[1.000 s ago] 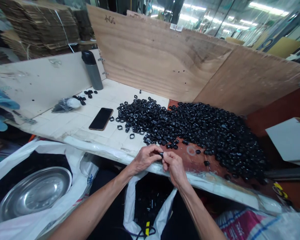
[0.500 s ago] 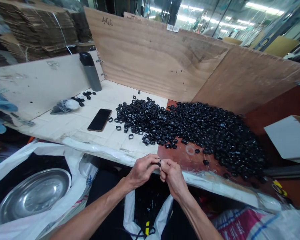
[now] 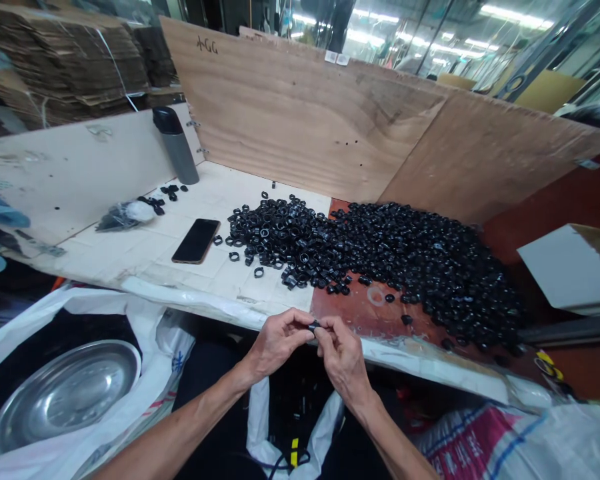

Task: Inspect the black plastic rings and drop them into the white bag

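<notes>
At the table's front edge, my left hand (image 3: 276,343) and my right hand (image 3: 343,351) meet fingertip to fingertip. Both pinch one small black part (image 3: 313,326) between them; its exact shape is too small to tell. Behind my hands lies a pile of black ring-like parts (image 3: 290,237) on the white board, and it runs on into a bigger dark heap (image 3: 445,267) over the red surface at the right. Below my hands, an open white bag (image 3: 257,427) holds dark contents and a yellow-marked black cord.
A phone (image 3: 196,241), a grey bottle (image 3: 180,152) and a plastic bag (image 3: 127,215) with black bits stand or lie at left. Wooden boards (image 3: 300,113) wall the back. A metal bowl (image 3: 70,393) sits lower left, a white box (image 3: 570,267) at right.
The black part between my fingertips shows more plainly now, and my fingers have shifted around it. The whole view has moved slightly.
</notes>
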`<state>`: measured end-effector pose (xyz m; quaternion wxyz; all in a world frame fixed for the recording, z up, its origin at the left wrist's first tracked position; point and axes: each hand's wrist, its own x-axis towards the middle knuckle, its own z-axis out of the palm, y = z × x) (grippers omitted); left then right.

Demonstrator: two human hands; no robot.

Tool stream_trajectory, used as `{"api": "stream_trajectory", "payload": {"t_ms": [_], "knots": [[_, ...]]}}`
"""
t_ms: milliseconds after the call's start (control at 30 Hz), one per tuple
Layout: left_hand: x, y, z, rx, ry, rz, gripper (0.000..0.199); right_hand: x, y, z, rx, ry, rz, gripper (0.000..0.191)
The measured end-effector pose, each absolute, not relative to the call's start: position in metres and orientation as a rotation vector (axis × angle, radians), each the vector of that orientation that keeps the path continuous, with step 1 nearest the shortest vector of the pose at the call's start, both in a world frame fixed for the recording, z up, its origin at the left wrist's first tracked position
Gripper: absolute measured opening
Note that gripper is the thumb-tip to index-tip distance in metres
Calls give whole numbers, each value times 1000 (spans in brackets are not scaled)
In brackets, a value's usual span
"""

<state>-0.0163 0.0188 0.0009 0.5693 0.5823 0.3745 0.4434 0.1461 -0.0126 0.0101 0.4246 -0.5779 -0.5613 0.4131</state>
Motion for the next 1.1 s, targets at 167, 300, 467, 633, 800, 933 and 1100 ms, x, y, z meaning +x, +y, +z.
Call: {"api": "stream_trajectory", "payload": {"t_ms": [167,300,467,633,800,933,1100], "knots": [[-21,13,-26,1964,815,1268,24,140,-7,19,-1274,-744,1642,31],[-29,11,-43,2244,644,1230,42,141,-8,23,-1255,-385,1922,28],[-40,11,-19,2237,588,1089,30,150,-8,19,-1426,-675,1904,30],[-44,38,2,1966,1170,960,14,171,28,15,-1690,-1621,732,22],[-33,81,-15,2057,1552,1023,24,171,66,-3,-1806,-1961,207,27],[-23,91,-22,2131,1621,959,20,164,72,-16,-1937,-1936,135,25],[-20,92,-18,2048,1556,952,14,166,74,-18,-1965,-1830,185,27]]}}
